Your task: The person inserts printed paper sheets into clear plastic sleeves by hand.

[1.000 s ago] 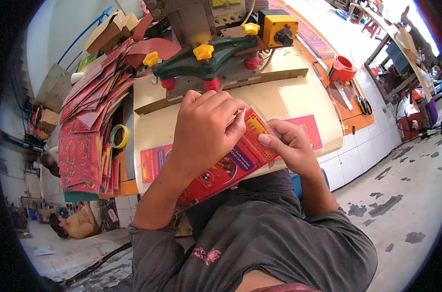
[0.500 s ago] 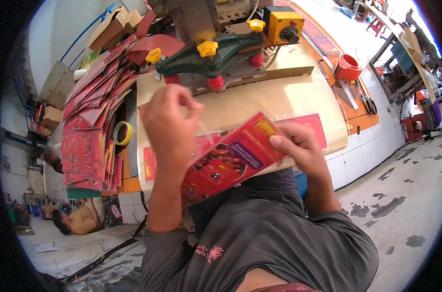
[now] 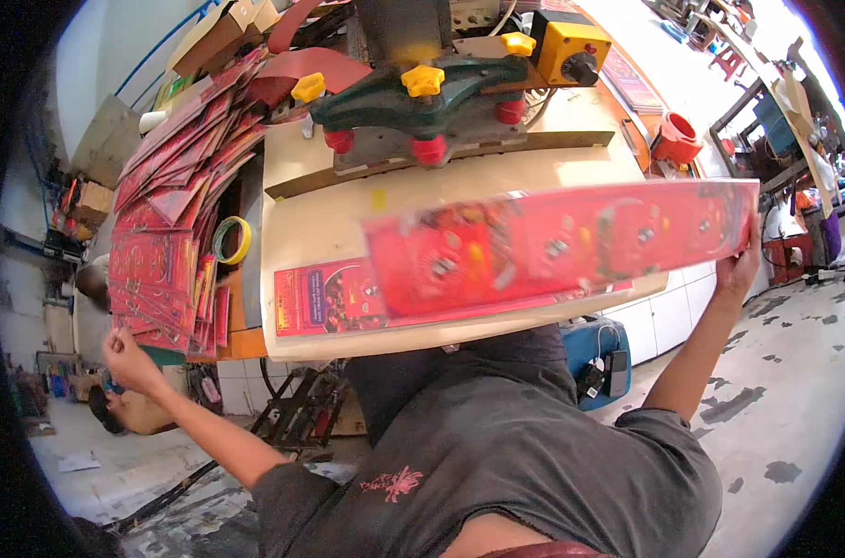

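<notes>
A long red printed strip (image 3: 571,244), blurred by motion, stretches across the cream work surface (image 3: 306,219). My right hand (image 3: 740,268) grips its right end. Several pictures of food repeat along it. Far out to the left, my left hand (image 3: 129,363) has its fingers curled together beside the lower edge of the red packet pile (image 3: 153,270); whether anything is between them is too small to make out. Another red sheet with a purple label (image 3: 320,299) lies flat on the surface, partly under the strip. The green press with yellow knobs (image 3: 422,107) stands behind.
A yellow tape roll (image 3: 231,240) sits between the pile and the work surface. The yellow control box (image 3: 571,54) is at the back, a red tape dispenser (image 3: 675,139) at the right. A blue container (image 3: 594,358) stands below the table edge. Another person (image 3: 143,412) is at the far left.
The red printed piece, earlier close in front of me, now extends to the right with my right hand. My left hand has moved away from it to the far left.
</notes>
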A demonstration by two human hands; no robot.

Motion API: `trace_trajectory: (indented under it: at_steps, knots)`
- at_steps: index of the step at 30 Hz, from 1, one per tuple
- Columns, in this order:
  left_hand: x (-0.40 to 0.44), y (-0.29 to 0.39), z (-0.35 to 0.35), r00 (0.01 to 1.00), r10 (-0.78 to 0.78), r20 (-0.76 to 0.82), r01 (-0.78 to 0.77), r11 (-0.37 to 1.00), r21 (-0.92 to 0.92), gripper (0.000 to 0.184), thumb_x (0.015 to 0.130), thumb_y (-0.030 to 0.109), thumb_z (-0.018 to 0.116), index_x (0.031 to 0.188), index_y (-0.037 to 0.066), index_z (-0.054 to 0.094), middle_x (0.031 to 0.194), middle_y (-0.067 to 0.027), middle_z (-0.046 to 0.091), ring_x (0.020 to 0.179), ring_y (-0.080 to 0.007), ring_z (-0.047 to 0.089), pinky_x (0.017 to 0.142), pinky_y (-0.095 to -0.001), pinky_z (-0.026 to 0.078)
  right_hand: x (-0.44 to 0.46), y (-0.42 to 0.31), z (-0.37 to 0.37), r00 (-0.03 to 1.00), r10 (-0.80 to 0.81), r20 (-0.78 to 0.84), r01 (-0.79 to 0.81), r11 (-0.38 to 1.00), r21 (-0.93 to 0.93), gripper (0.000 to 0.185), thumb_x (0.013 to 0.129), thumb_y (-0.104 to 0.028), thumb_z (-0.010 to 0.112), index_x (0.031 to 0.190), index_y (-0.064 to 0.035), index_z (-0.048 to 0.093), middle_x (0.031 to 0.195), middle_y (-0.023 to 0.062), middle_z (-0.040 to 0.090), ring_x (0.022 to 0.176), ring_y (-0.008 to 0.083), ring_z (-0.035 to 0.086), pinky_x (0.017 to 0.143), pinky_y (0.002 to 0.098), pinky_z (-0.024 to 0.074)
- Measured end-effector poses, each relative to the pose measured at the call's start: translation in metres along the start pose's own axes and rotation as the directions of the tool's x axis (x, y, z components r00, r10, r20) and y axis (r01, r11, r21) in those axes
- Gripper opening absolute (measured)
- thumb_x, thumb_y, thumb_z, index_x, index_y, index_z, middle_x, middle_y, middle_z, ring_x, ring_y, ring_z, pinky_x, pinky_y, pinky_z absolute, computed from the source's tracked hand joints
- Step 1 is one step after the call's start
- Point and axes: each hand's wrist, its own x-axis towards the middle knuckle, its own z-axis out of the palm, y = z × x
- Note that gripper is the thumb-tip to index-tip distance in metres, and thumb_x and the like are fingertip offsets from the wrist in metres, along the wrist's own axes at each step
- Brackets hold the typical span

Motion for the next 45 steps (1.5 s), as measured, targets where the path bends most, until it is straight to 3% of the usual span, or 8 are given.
trace_trajectory:
  at_steps: [11,18,21,24,26,28,36,45]
  knots:
    - [0.014,-0.200,0.030,0.982,-0.188,0.019,0.174,0.941,0.291,0.037,0.097,0.033,0.065,0.110,0.000,0.072,0.100,-0.0166,0.076,0.085,-0.0292,0.072,0.076,-0.0393,0.054,0.072,-0.054,-0.109,0.990,-0.077,-0.120,0.052,0.978,-0.202,0.046,0.104,-0.030,0.057,0.141,-0.0018,0.054,0.136,0.0119,0.062,0.122,0.0271,0.061,0.106,0.0422,0.0493]
    - [-0.044,-0.109,-0.012,0.928,-0.084,0.362,0.302,0.737,-0.605,0.023,0.103,0.018,0.059,0.115,0.001,0.069,0.095,-0.0033,0.065,0.093,-0.0132,0.062,0.080,-0.0275,0.050,0.055,-0.030,-0.088,0.994,0.056,-0.090,-0.064,0.994,-0.093,0.043,0.106,-0.025,0.052,0.138,0.0035,0.055,0.137,0.0162,0.061,0.123,0.0272,0.061,0.106,0.0442,0.0503]
    - [-0.076,-0.066,-0.037,0.930,0.075,0.360,0.276,0.503,-0.819,0.023,0.102,0.014,0.056,0.115,0.001,0.068,0.096,-0.0024,0.065,0.092,-0.0136,0.057,0.087,-0.0328,0.047,0.039,-0.009,-0.064,0.993,0.117,0.014,-0.116,0.991,-0.069,0.044,0.105,-0.027,0.053,0.140,0.0006,0.054,0.137,0.0162,0.061,0.124,0.0268,0.061,0.107,0.0430,0.0492]
    - [-0.101,-0.007,-0.053,0.840,0.416,0.350,0.510,-0.382,-0.771,0.024,0.096,0.025,0.059,0.079,0.008,0.056,0.071,-0.0019,0.052,0.073,-0.0155,0.044,0.070,-0.0392,0.034,0.024,0.010,-0.031,0.992,0.123,0.011,-0.122,0.991,-0.049,0.045,0.107,-0.025,0.048,0.142,0.0034,0.051,0.142,0.0190,0.057,0.129,0.0285,0.058,0.111,0.0448,0.0463]
    - [-0.116,0.024,-0.050,0.818,0.432,0.381,0.544,-0.363,-0.756,0.039,0.095,0.029,0.061,0.066,0.011,0.041,0.061,-0.0010,0.041,0.061,-0.0148,0.036,0.060,-0.0355,0.026,0.015,0.025,-0.012,0.990,0.139,-0.012,-0.139,0.990,-0.031,0.046,0.108,-0.025,0.045,0.143,0.0049,0.050,0.143,0.0204,0.056,0.130,0.0294,0.056,0.111,0.0455,0.0458]
    - [-0.134,0.089,-0.062,0.550,0.199,0.811,0.414,0.779,-0.471,0.029,0.091,0.023,0.075,0.105,-0.001,0.069,0.071,0.0041,0.052,0.060,-0.0037,0.044,0.055,-0.0202,0.033,0.002,0.034,0.004,0.986,0.169,0.012,-0.169,0.986,-0.010,0.045,0.108,-0.025,0.044,0.142,0.0047,0.050,0.142,0.0204,0.056,0.130,0.0297,0.057,0.112,0.0454,0.0455]
    - [-0.212,0.164,-0.052,0.136,0.671,0.729,0.879,0.258,-0.401,0.082,0.082,0.040,0.084,0.144,-0.001,0.049,0.110,-0.0155,0.073,0.097,-0.0242,0.071,0.084,-0.0295,0.050,-0.038,0.080,0.048,0.963,0.264,0.048,-0.267,0.959,0.092,0.036,0.105,-0.020,0.054,0.133,0.0026,0.057,0.130,0.0150,0.065,0.117,0.0233,0.065,0.104,0.0398,0.0514]
    - [-0.284,0.235,-0.086,0.410,0.632,0.658,0.900,-0.164,-0.404,0.098,0.091,0.036,0.077,0.159,0.003,0.015,0.157,-0.0223,0.039,0.142,-0.0341,0.044,0.117,-0.0466,0.034,-0.166,0.114,0.155,0.675,0.567,0.471,-0.630,0.776,-0.031,0.026,0.103,-0.019,0.055,0.123,-0.0024,0.055,0.119,0.0109,0.066,0.109,0.0201,0.067,0.096,0.0359,0.0573]
